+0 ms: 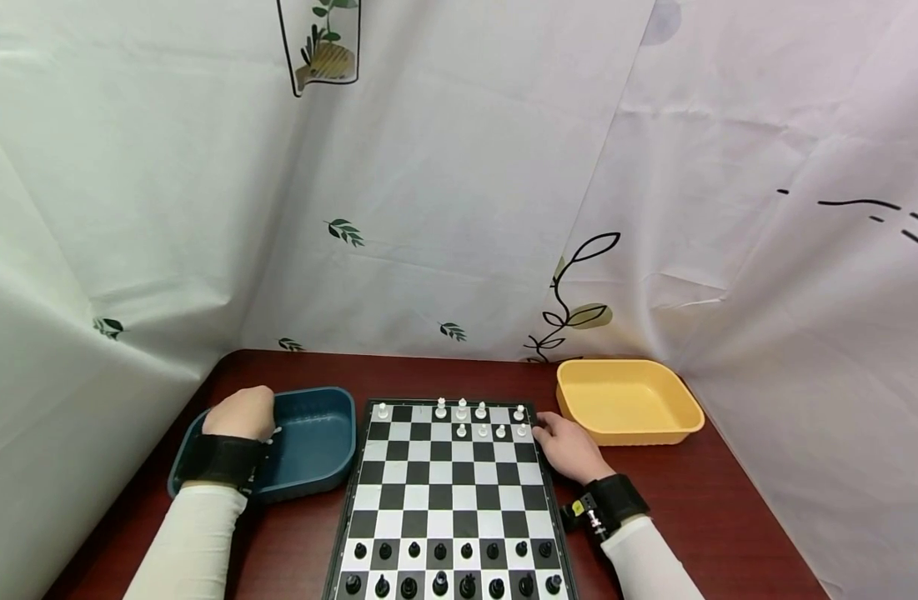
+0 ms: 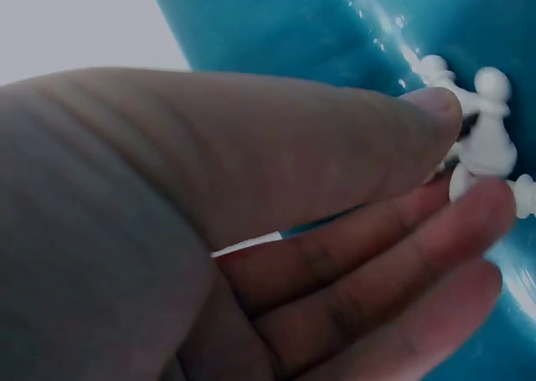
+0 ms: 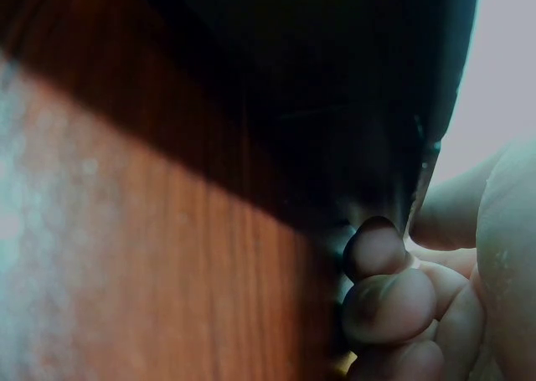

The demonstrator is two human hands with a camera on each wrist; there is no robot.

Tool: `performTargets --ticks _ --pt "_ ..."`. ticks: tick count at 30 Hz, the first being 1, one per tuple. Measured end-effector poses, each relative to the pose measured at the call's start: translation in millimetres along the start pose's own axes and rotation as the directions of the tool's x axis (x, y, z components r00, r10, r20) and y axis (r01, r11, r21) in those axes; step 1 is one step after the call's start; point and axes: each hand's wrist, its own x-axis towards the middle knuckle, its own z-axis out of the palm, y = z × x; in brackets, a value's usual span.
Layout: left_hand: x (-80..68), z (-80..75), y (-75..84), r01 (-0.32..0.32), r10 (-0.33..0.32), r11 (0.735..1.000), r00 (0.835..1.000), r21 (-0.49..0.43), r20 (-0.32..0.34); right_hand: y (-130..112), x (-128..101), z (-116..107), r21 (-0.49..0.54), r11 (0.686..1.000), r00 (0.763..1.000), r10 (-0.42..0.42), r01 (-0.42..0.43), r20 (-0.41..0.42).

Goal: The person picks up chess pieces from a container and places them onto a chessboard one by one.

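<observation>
Black chess pieces (image 1: 451,575) fill nearest two rows of chessboard (image 1: 447,492) on tabletop (image 1: 699,508). Left hand (image 1: 239,412) over blue tray (image 1: 312,442), thumb and fingers pinching white chess pieces (image 2: 486,138) from tray. Right hand (image 1: 567,446) at board's far right edge, fingers curled against rim; seemingly holds nothing, wrist view dark. White pieces (image 1: 479,419) on far rows. Yellow tray (image 1: 627,402) just beyond right hand.

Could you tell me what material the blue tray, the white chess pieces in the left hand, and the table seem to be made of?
The blue tray looks like glossy moulded plastic: the left wrist view shows bright highlights on its smooth wall. The white chess pieces pinched by the left hand seem to be smooth plastic with a slight sheen. The table looks like dark reddish wood or wood-look laminate; grain streaks show, so I cannot tell which.
</observation>
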Motion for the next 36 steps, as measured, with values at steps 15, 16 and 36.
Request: performTargets --ticks 15,16,36 --pt "-1.1 4.0 11.3 -0.055 0.055 0.999 0.998 0.000 0.019 -0.4 -1.7 -1.5 0.000 0.999 0.999 -0.041 0.041 -0.017" --pt "-1.7 3.7 11.9 -0.067 0.067 0.998 0.998 -0.004 0.009 -0.8 -1.7 -1.4 0.004 0.999 0.999 -0.037 0.037 -0.016" --pt "-3.6 -13.0 23.9 -0.299 0.297 0.954 0.936 0.020 -0.190 -0.2 -0.9 -1.2 0.003 0.999 0.999 -0.032 0.032 -0.006"
